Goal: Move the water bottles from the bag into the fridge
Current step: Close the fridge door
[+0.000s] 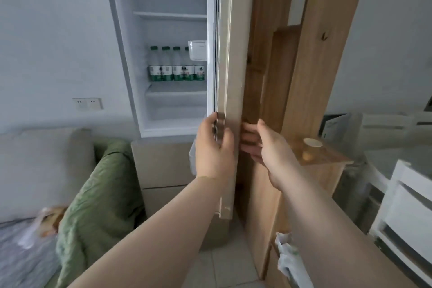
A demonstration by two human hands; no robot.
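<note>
The fridge (131, 58) stands open ahead, its white inside lit. Several water bottles (176, 65) with green caps and green labels stand in a row on a lower shelf. The beige fridge door (231, 54) is seen edge-on, swung out toward me. My left hand (214, 149) wraps around the door's edge near its bottom. My right hand (268, 149) lies on the door's outer side with fingers spread, holding nothing. A crumpled white plastic bag (289, 262) shows at the lower right, partly behind my right forearm.
A grey sofa (42, 170) with a green blanket (98, 194) sits left of the fridge. Wooden panels (327, 54) and a low wooden cabinet (327, 163) with a paper cup (312, 142) stand right of the door. A white rack (406, 206) fills the right edge.
</note>
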